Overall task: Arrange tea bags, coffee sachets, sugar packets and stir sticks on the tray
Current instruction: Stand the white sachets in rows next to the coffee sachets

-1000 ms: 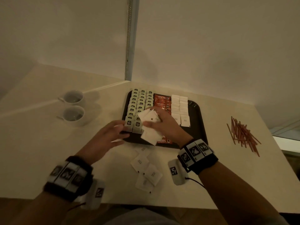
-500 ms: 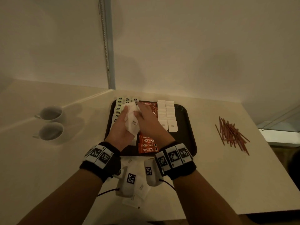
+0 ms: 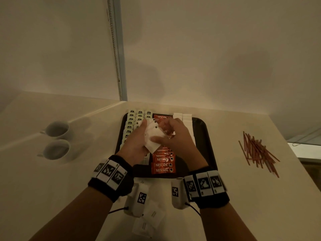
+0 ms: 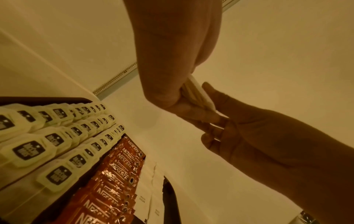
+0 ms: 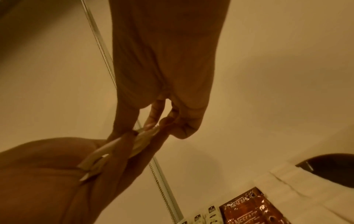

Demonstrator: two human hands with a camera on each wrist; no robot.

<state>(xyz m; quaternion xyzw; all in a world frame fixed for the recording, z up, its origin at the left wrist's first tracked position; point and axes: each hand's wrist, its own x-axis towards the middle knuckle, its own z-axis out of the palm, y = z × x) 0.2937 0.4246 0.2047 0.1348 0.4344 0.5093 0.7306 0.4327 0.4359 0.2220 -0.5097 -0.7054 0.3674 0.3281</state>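
Observation:
Above the middle of the dark tray [image 3: 204, 136] both hands hold one small stack of white sugar packets [image 3: 153, 136]. My left hand [image 3: 143, 134] grips the stack from the left, and the left wrist view shows the stack [image 4: 195, 94] edge-on, clamped under the thumb. My right hand [image 3: 165, 137] pinches its right side, with the fingertips on the stack [image 5: 141, 136] in the right wrist view. On the tray lie three rows of tea bags [image 3: 132, 126], a column of red coffee sachets [image 3: 162, 165] and white sugar packets [image 3: 186, 119]. The stir sticks [image 3: 257, 152] lie heaped on the table to the right.
Several loose sugar packets [image 3: 152, 216] lie on the table between my wrists, in front of the tray. Two white cups [image 3: 58, 129] stand to the left of the tray. Walls close off the table behind and on the left.
One second ago my right hand alone held the packets and my left hand was at the tray's front edge. The left hand has since risen and taken hold of the stack too.

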